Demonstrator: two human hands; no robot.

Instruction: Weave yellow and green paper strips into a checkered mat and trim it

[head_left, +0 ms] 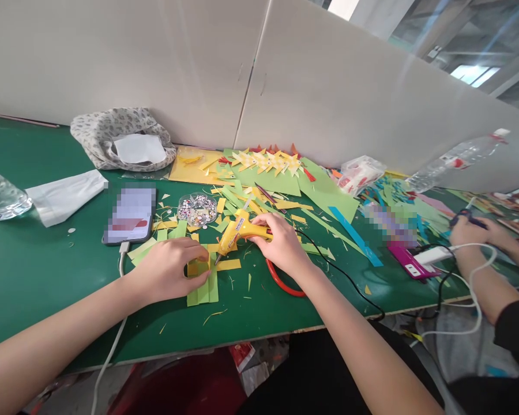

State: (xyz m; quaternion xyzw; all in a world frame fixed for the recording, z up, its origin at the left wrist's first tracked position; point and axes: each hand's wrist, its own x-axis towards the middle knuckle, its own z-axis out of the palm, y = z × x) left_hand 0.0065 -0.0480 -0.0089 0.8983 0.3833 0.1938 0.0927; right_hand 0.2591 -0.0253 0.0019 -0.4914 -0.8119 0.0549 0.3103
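My right hand (281,242) is wrapped round the handle of a yellow glue gun (234,232). The gun's nozzle points down at a piece of woven green and yellow paper strips (203,293) on the table. My left hand (173,268) pinches the edge of this woven paper, thumb and fingers at its left side. Under my right wrist lies a red-handled tool (283,283), partly hidden. Behind the gun, a clear case of small beads (198,208) sits among loose paper strips.
A charging phone (132,213) and a cloth bag (121,138) are at left. Woven yellow paper shapes (266,161) lie at the back. A black cable trails right to a power strip (413,262). At right, another person's hand (469,230) holds a dark glue gun.
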